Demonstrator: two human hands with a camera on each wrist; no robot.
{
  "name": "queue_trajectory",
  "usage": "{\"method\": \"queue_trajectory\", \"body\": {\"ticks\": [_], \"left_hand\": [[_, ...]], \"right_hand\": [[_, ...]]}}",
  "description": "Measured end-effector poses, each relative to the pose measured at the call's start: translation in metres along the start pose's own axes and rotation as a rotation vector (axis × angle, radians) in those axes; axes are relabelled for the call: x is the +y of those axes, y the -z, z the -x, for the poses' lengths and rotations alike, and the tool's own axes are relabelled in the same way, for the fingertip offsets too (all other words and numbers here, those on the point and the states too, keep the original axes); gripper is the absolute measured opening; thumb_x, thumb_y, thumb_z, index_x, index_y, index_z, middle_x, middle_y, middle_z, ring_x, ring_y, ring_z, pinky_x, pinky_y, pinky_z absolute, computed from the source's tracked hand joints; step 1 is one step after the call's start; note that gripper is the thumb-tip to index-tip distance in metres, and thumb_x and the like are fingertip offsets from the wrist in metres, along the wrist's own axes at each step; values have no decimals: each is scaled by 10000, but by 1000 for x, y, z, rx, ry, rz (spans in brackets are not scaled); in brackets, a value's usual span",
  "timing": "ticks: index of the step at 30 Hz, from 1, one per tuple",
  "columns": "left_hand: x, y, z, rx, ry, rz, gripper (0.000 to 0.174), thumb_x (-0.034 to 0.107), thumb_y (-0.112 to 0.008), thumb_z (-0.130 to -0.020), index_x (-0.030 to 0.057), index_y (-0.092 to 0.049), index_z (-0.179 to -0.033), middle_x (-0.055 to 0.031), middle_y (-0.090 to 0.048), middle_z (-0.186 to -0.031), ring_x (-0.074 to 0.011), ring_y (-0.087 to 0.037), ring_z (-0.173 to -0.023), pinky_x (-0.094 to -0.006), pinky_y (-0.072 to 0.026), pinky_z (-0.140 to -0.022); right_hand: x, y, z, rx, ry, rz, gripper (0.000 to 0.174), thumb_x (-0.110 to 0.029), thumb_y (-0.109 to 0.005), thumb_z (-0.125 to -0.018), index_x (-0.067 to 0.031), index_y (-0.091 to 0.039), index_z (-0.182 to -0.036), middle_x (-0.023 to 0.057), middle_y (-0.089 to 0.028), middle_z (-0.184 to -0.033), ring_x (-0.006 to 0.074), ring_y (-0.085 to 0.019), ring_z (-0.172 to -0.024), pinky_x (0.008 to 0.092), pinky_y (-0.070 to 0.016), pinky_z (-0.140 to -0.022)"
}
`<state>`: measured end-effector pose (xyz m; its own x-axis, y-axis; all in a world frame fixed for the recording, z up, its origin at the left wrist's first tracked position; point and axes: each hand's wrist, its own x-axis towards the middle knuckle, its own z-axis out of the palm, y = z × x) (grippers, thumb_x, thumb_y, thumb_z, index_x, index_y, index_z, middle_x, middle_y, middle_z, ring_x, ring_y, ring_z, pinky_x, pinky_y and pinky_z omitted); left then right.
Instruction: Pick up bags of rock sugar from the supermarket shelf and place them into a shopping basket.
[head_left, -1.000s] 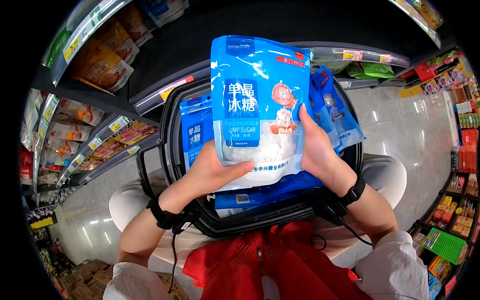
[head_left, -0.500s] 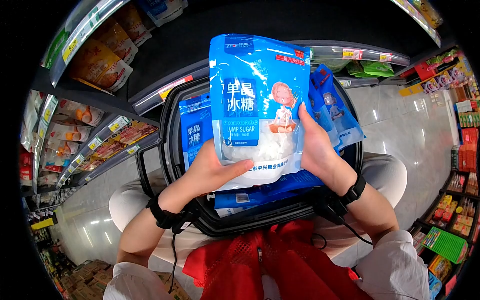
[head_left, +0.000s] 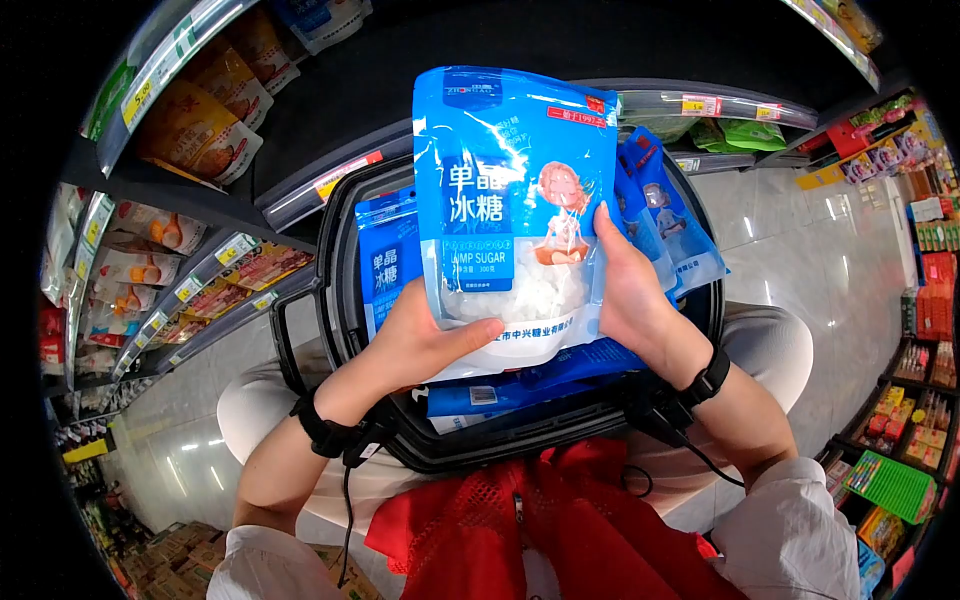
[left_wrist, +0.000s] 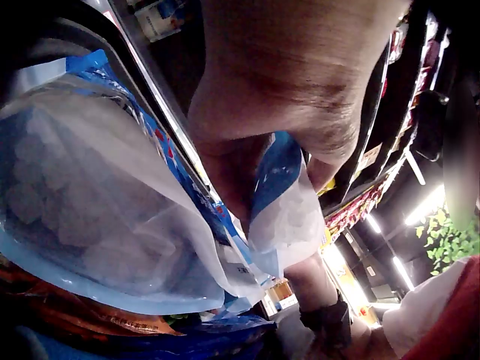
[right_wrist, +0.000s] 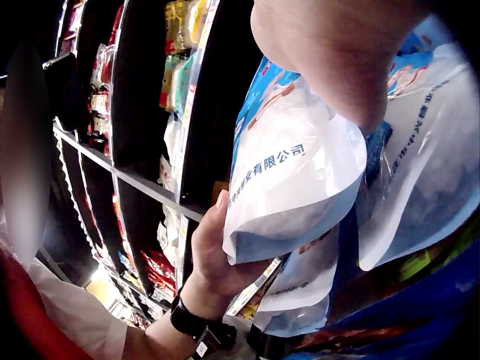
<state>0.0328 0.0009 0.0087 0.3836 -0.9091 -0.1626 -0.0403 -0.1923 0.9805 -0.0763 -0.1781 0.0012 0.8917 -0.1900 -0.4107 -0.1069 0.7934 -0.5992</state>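
Both hands hold up a blue and white bag of lump sugar [head_left: 510, 140], its printed front facing the head camera and white lumps showing through a clear window. My left hand [head_left: 415, 338] grips the lower left side, thumb laid across the front. At the right edge my right hand [head_left: 640, 305] grips the bag, thumb pointing up along it and fingers hidden behind. Beneath is a black basket [head_left: 335, 215] with more blue sugar bags [head_left: 388, 250] in it. In the right wrist view, the held bag's white bottom [right_wrist: 292, 176] bulges between the hands.
Dark shelving [head_left: 230, 185] with price tags runs ahead and to the left, holding orange pouches [head_left: 195, 130]. Another sugar bag [head_left: 665, 215] leans over the basket's right side. Packed goods and a green tray [head_left: 890, 490] stand on the right, beyond the shiny floor [head_left: 790, 240].
The held bag has shifted slightly left and tilted a little, with both hands moving along. Their grip on it looks the same.
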Motion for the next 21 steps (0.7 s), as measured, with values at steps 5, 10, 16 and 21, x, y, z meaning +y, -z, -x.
{"method": "queue_trajectory", "body": {"ticks": [5,10,16,21], "left_hand": [[1,-1,0,13,5,33,402,132,-671,-751,14,-506,-1099,-91,-591,-1007,-155,-562,-926,-294,-450,-804],[0,0,0,11,2,16,406,130,-672,-750,15,-503,-1101,-94,-589,-1011,-152,-562,-925,-289,-449,-801],[17,3,1,20,200,294,430,170,-640,-777,-2,-478,-1136,-119,-578,-1040,-186,-563,-954,-311,-456,-821],[14,7,-2,17,551,776,516,280,-574,-823,-21,-407,-1207,-159,-523,-1133,-247,-536,-1027,-359,-451,-869]], "right_hand": [[-1,-1,1,37,12,21,472,-417,-267,-932,-117,-304,-1294,98,-419,-1269,235,-442,-1144,391,-371,-946],[0,-1,0,32,13,4,455,-419,-285,-928,-122,-327,-1270,106,-444,-1236,236,-463,-1118,396,-388,-929],[-7,-5,2,-36,-40,-55,399,-365,-283,-940,-91,-403,-1204,120,-505,-1155,244,-515,-1051,394,-433,-886],[-7,-4,4,21,-194,-109,355,-197,-337,-937,-39,-316,-1254,158,-449,-1209,278,-486,-1095,396,-450,-891]]}}
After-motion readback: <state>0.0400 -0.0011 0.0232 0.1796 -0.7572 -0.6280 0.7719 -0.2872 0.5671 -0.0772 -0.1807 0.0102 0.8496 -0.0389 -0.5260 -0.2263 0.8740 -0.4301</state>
